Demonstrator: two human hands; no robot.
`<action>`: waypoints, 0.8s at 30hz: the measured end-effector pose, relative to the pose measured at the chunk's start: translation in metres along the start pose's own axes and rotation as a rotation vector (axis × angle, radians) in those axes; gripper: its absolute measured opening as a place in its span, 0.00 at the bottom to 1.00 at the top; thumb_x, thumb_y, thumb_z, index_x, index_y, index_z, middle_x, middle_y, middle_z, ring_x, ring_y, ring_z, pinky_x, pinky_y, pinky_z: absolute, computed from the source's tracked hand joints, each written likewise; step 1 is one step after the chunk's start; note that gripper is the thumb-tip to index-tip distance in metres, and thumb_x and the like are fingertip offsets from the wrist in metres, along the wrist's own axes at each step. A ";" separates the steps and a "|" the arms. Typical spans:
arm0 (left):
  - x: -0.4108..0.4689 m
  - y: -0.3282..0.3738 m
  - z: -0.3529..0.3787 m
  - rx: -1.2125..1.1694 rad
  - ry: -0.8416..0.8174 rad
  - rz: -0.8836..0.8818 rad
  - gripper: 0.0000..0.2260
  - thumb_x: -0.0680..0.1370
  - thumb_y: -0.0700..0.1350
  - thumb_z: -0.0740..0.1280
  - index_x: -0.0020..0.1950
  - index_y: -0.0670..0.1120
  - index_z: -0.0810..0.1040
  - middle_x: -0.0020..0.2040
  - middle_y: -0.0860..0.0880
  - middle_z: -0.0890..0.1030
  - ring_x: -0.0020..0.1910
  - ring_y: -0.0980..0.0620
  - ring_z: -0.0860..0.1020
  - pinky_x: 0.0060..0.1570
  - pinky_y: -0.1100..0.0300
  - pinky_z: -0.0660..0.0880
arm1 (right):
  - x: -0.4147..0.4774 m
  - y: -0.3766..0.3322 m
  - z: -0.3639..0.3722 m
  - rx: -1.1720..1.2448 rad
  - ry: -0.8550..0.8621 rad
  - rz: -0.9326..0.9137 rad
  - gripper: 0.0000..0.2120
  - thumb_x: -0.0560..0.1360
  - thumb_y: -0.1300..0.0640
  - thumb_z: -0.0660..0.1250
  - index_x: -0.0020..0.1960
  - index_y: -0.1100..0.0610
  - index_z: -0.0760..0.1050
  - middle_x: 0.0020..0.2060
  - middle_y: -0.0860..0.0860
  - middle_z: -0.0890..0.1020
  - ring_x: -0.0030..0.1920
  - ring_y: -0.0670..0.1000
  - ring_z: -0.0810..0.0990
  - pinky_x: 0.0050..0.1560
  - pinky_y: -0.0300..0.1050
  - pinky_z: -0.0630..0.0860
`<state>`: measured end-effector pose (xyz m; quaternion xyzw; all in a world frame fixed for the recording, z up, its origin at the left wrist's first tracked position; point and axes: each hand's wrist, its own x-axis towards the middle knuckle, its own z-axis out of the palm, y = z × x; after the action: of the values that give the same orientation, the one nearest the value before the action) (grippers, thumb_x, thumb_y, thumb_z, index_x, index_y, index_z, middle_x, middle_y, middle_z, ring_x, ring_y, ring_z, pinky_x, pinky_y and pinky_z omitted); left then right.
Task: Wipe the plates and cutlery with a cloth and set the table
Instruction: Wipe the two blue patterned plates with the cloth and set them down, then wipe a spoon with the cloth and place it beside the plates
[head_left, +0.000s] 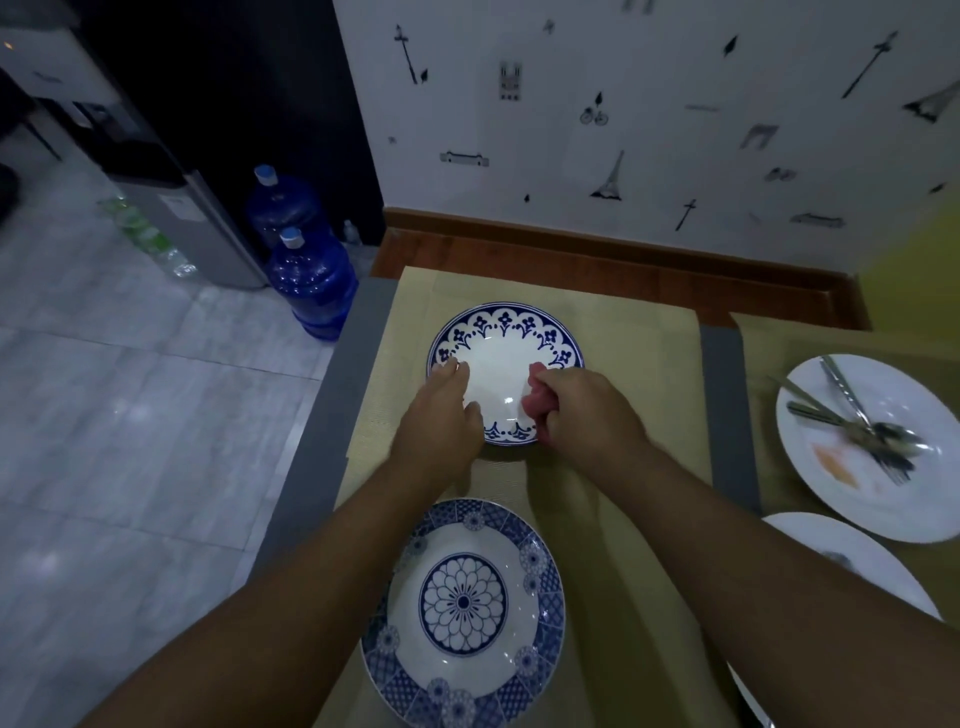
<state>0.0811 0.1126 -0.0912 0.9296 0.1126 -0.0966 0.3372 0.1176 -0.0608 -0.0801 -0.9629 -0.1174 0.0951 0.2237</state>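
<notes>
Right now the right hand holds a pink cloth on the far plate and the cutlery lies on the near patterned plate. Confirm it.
Wrong on the cutlery: the head view shows it on the plain white plate at the right, not the near patterned plate. The rest holds.

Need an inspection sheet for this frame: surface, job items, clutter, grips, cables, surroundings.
surface: grey table covered with beige placemats; the light is dim.
job's things: floral-rim plate farther off; medallion plate nearer; far white plate at right carries cutlery and an orange smear; near white plate below it; pink cloth.
clutter: nothing seen.
grips: left hand holds the floral-rim plate's left rim; right hand grips the cloth on that plate.
cables: nothing seen.
surroundings: blue water jugs and water dispenser on the tiled floor at left; patterned wall behind.
</notes>
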 end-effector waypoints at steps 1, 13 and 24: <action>-0.004 0.003 0.002 0.012 -0.010 0.020 0.25 0.83 0.45 0.62 0.79 0.45 0.60 0.80 0.48 0.60 0.79 0.47 0.58 0.75 0.50 0.64 | -0.004 0.000 -0.002 -0.002 0.004 0.003 0.13 0.77 0.59 0.67 0.61 0.53 0.78 0.50 0.52 0.82 0.50 0.53 0.80 0.48 0.50 0.81; -0.080 0.061 0.054 -0.064 -0.136 0.301 0.24 0.81 0.46 0.63 0.78 0.44 0.66 0.78 0.47 0.66 0.78 0.49 0.62 0.76 0.52 0.60 | -0.115 0.045 -0.047 0.041 0.094 0.057 0.15 0.70 0.65 0.67 0.56 0.57 0.82 0.48 0.55 0.83 0.49 0.56 0.79 0.47 0.47 0.73; -0.199 0.126 0.150 -0.095 -0.195 0.169 0.03 0.78 0.48 0.68 0.47 0.50 0.80 0.45 0.55 0.80 0.45 0.55 0.78 0.42 0.62 0.72 | -0.240 0.153 -0.093 0.039 0.166 0.106 0.20 0.71 0.54 0.66 0.63 0.49 0.80 0.48 0.51 0.84 0.49 0.52 0.79 0.49 0.44 0.73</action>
<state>-0.0900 -0.1072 -0.0769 0.9050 0.0049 -0.1523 0.3972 -0.0609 -0.2971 -0.0359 -0.9678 -0.0455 0.0291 0.2460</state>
